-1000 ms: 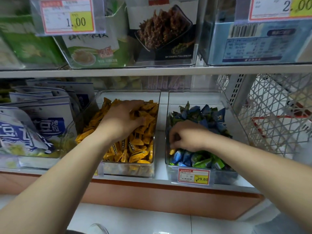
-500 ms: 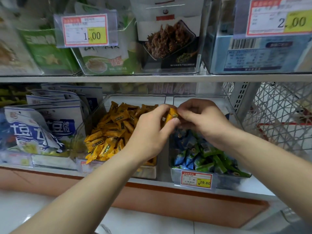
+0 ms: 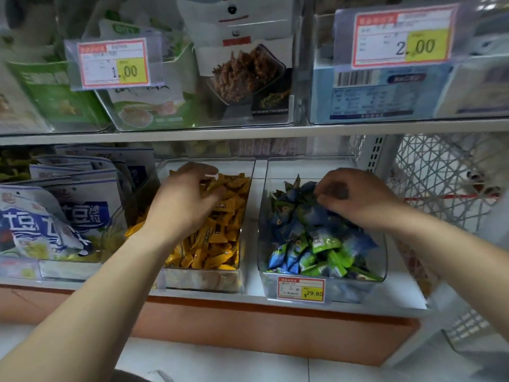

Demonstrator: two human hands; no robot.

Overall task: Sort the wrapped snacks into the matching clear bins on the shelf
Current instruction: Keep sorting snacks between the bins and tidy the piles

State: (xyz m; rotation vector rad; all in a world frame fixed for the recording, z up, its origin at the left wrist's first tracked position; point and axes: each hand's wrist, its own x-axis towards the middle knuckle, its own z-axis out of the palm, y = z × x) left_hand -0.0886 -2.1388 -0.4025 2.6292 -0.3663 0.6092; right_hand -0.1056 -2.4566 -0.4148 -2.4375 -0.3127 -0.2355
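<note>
1. left hand [image 3: 184, 205] hangs palm down over the yellow snacks [image 3: 217, 244] in the centre bin [image 3: 201, 281], fingers loosely bent and blurred; whether it holds a piece i cannot tell.
2. right hand [image 3: 360, 199] sits on the heap of blue and green snacks [image 3: 311, 244] in the right bin [image 3: 358, 290], fingers curled with tips on a blue wrapper; whether it truly pinches one i cannot tell.
3. both bins are clear hard plastic, side by side on the white lower shelf [image 3: 250, 288], lower middle of the frame.
4. yellow snacks are small glossy pillow packs with a dark label patch; the blue and green ones are crinkly with pointed ends.
5. a red-and-yellow price tag [image 3: 301, 289] on the right bin's front reads "¥29.80".
6. upper left, the upper-left tag [image 3: 115, 64] reads "1.00"; upper right, the upper-right tag [image 3: 402, 37] reads "2.00" above a pale blue box [image 3: 371, 97] with a barcode.
7. left edge: blue-and-white pouches [image 3: 77, 213] with big chinese characters; right edge: a white lattice basket [image 3: 440, 175].
</note>
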